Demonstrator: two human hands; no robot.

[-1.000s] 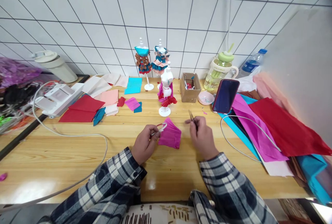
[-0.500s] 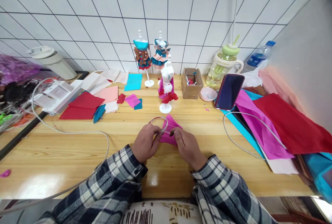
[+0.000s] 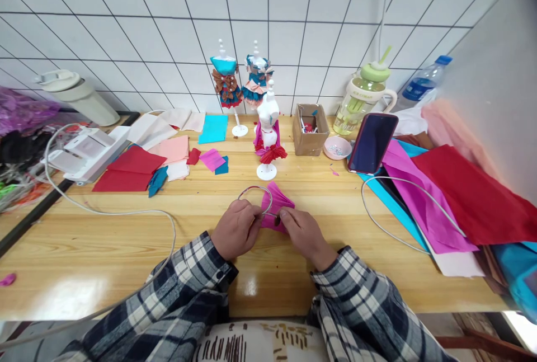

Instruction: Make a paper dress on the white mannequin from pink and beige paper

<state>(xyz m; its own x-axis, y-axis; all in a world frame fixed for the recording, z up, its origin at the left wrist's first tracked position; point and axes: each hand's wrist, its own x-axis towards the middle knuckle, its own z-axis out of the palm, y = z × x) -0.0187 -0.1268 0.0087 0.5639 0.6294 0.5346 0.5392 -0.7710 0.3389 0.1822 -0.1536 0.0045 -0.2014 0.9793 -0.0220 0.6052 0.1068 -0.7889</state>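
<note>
Holding a thin, pale, looped strand (image 3: pixel 257 187) between both hands, you work over the near part of the light wooden table (image 3: pixel 201 261). Your left hand (image 3: pixel 237 230) has thumb and forefinger pinched closed at the base of the loop. Your right hand (image 3: pixel 308 233) is pinched closed too, its fingertips seeming to grip the strand's short end; a dark bit there is too small to make out.

The loop looks formed, but whether its ends are fastened cannot be told, as your fingers cover them. It is narrow, smooth and rounded, rising above your left knuckles and crossing in front of a magenta piece of creased cloth (image 3: pixel 277 197). That piece lies just beyond your fingers, folds fanning along its upper edge, seemingly unattached.

Past it stands a small white dress form on a round base (image 3: pixel 268 113), with a red gathered ruffle (image 3: pixel 272 154) low down and its chest bare, so its outfit seems only partly done. Farther back, two dress forms in layered ruffles (image 3: pixel 226 88) look more complete.
</note>
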